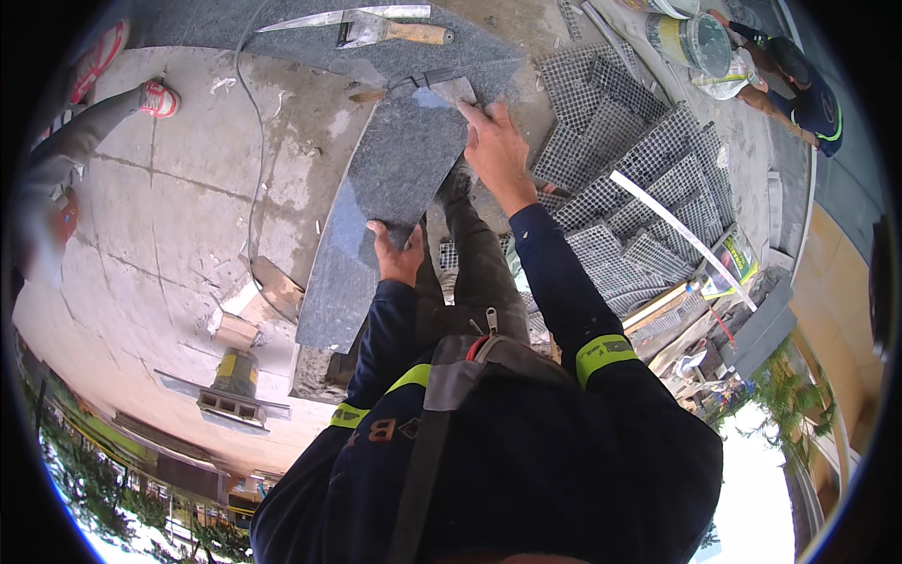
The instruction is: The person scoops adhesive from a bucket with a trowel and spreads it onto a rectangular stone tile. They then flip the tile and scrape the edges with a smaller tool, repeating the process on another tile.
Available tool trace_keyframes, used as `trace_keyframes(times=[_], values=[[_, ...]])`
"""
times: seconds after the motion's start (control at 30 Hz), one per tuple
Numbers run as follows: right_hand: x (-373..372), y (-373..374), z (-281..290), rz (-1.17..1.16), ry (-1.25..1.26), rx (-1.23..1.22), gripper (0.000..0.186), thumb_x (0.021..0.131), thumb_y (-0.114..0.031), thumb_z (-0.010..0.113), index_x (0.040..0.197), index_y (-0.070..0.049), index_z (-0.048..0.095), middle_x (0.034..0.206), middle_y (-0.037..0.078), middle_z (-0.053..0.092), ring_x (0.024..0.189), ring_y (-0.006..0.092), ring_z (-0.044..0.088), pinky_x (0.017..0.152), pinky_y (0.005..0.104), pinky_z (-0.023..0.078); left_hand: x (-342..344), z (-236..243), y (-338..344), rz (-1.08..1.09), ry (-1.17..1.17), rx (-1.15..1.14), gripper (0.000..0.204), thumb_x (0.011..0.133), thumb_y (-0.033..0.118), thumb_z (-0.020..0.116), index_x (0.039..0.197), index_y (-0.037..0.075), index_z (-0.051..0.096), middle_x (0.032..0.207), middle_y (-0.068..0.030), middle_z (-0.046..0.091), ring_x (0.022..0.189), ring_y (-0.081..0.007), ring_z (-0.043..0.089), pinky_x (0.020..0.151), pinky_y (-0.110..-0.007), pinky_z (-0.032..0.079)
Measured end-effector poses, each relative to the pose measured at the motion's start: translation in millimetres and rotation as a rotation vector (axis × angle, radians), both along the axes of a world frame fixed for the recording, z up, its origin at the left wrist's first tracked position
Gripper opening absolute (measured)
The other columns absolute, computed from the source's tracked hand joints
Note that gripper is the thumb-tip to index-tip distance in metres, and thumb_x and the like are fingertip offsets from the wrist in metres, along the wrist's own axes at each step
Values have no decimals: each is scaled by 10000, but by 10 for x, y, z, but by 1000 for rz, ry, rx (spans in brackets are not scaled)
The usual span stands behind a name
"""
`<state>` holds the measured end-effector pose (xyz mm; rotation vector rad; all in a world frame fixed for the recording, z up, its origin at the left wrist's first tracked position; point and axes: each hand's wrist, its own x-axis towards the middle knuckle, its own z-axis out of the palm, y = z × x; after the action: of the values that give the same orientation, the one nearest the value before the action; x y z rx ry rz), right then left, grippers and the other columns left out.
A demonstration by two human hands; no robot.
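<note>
A dark grey stone slab lies in front of me, its surface dusty, over a longer grey slab. My left hand grips the slab's near edge, thumb on top; its other fingers are partly hidden. At the far right end of the slab, my right hand is closed, its fingertips at a small flat grey piece, perhaps a blade. Whether a handle sits inside that hand is hidden. Just beyond lies a dark thin tool. A handsaw with a wooden handle rests on the dark slab further away.
Grey textured tiles are stacked loosely at right, crossed by a white strip. Buckets and a crouching person are at far right. A cable crosses the pavement; another person's shoe is at left.
</note>
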<state>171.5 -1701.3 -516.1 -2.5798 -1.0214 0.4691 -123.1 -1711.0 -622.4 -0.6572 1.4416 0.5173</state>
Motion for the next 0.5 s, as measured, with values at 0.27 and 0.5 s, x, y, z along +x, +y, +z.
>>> trace_keyframes(times=[0.27,0.5], values=[[5,160,106,21,68,-91,451,945,-149,677,1395,-153,689,1212,201,629,994,435,728,830,522,615,70,117,44,-29,-47,57,777,700,527,1006,1266,136,645,1340,-27,652,1254,-244,577,1051,-429,528],[18,527,264,-118,140,-175,468,980,-192,618,1435,-84,646,1230,308,636,975,484,728,853,541,620,118,187,56,-1,-3,13,785,686,546,1010,1262,166,636,1278,-44,641,1204,-257,572,1047,-434,531]])
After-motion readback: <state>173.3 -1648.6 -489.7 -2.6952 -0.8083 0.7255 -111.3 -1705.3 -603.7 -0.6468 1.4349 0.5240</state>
